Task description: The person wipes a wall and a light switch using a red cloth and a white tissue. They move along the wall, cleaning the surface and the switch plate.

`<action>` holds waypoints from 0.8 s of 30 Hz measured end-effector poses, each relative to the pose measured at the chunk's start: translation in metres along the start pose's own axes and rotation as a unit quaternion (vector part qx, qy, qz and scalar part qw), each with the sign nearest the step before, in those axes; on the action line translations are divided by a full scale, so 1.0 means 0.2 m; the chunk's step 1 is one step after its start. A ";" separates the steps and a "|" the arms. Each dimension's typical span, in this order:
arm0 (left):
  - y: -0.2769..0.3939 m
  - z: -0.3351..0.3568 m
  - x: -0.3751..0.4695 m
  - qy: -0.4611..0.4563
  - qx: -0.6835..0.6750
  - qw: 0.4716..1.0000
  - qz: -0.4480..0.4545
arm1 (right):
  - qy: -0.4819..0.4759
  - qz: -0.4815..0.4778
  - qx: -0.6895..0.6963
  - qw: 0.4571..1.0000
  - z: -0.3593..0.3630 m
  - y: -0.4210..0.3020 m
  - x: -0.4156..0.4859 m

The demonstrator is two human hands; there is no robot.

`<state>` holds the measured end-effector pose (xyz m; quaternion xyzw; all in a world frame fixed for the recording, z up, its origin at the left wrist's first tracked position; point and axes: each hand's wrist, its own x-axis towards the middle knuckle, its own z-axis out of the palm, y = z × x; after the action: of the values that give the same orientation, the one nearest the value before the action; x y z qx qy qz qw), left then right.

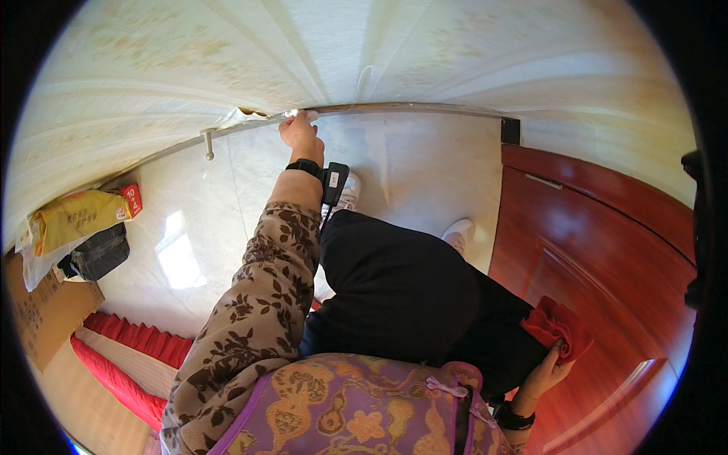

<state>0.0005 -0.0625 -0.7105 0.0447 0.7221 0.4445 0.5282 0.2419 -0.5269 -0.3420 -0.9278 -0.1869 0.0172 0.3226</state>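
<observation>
My left hand [299, 134] reaches out to the foot of the patterned pale wall covering [227, 62], at the thin skirting edge [392, 107]. Its fingers are closed on a small white piece [311, 115], perhaps tissue or loose wall covering; which one I cannot tell. Just left of it, a torn flap of the covering [242, 115] stands off the wall. At the lower right my right hand [549, 372] grips a bunched red cloth [558, 330], in front of the reddish-brown wooden door and beside my black-trousered leg.
A metal doorstop [209, 145] juts out left of my left hand. The panelled wooden door [591, 256] stands on the right. At the left are a yellow package [79, 219], a black wrapped bundle [102, 252], a cardboard box [51, 318] and red ruffled fabric [136, 339].
</observation>
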 end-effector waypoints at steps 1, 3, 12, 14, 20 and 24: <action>0.00 0.00 -0.01 -0.005 0.007 1.000 0.020 | 0.001 0.000 -0.010 1.000 0.00 0.00 0.00; -0.01 -0.02 -0.02 -0.011 0.004 0.999 0.047 | 0.003 0.008 -0.018 1.000 0.00 0.00 0.00; -0.16 0.08 0.02 -0.062 -0.058 0.996 0.031 | 0.013 0.006 -0.034 0.999 0.00 -0.01 -0.01; -0.23 0.12 -0.03 -0.125 -0.037 0.991 0.019 | 0.012 0.007 -0.031 0.999 0.00 -0.02 -0.01; -0.44 0.21 -0.23 -0.335 0.385 0.836 0.204 | 0.024 0.029 -0.038 0.999 0.01 -0.05 -0.03; -0.52 0.27 -0.31 -0.390 0.560 0.583 0.442 | 0.027 0.046 -0.044 0.998 0.01 -0.04 -0.06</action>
<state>0.1128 -0.1260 -0.7394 0.8139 0.4441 0.0708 0.3679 0.2277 -0.5242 -0.3393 -0.9487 -0.1360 -0.0009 0.2855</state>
